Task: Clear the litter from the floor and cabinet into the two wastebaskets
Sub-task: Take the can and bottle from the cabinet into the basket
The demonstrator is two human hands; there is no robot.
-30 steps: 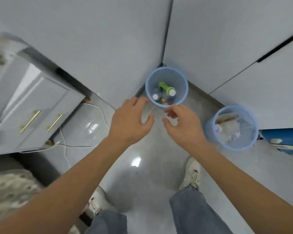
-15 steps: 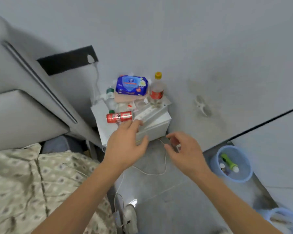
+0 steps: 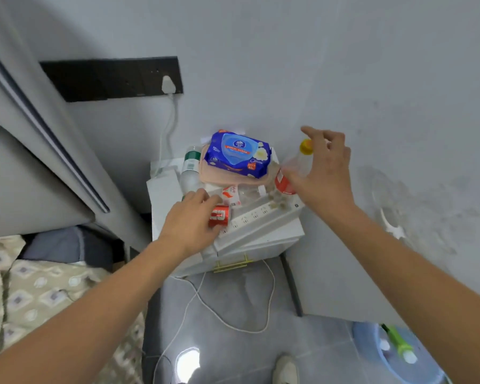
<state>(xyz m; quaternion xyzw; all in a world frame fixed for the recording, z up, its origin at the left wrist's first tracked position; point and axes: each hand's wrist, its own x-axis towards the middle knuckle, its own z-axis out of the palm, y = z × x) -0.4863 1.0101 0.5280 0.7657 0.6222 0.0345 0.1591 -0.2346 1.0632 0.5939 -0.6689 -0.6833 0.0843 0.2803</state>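
White bedside cabinet (image 3: 261,239) against grey wall: my left hand (image 3: 189,220) grips red drink can (image 3: 219,216) lying on top; my right hand (image 3: 326,173) grips upright clear yellow-capped plastic bottle (image 3: 294,169) there.

A white cabinet (image 3: 164,189) is seen at frame centre, topped by a red can (image 3: 219,216), a power strip (image 3: 257,214), two bottles and a wipes pack (image 3: 240,153). On the grey floor (image 3: 233,306) below, white cables (image 3: 261,325) are strewn; a blue wastebasket (image 3: 367,345) is set lower right.

White power strip (image 3: 257,214) on the cabinet top, white cables (image 3: 227,320) across the grey floor, patterned bedding (image 3: 34,295) at left
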